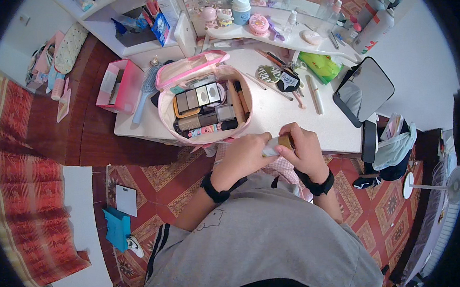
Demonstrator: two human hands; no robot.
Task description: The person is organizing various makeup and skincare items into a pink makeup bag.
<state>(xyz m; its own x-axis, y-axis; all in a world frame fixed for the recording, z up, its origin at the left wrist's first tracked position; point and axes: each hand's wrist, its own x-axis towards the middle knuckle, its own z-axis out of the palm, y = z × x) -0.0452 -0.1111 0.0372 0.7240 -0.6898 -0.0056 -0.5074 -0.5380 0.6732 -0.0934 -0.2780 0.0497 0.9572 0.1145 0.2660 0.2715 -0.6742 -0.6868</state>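
In front of the table's edge, my left hand grips the pale body of a small cosmetic container. My right hand has its fingers around the gold-brown cap at the container's other end. Whether the cap is loose cannot be told. Just beyond my left hand stands an open pink-trimmed makeup bag, holding an eyeshadow palette, several tubes and compacts. To its right on the white dressing table lie makeup brushes, a round black case, a patterned round case and a white pen-like tube.
A folding mirror stands at the table's right end, near a green packet. Left of the bag are a blue hairbrush and a pink box. A curved white shelf behind carries jars, figurines and bottles.
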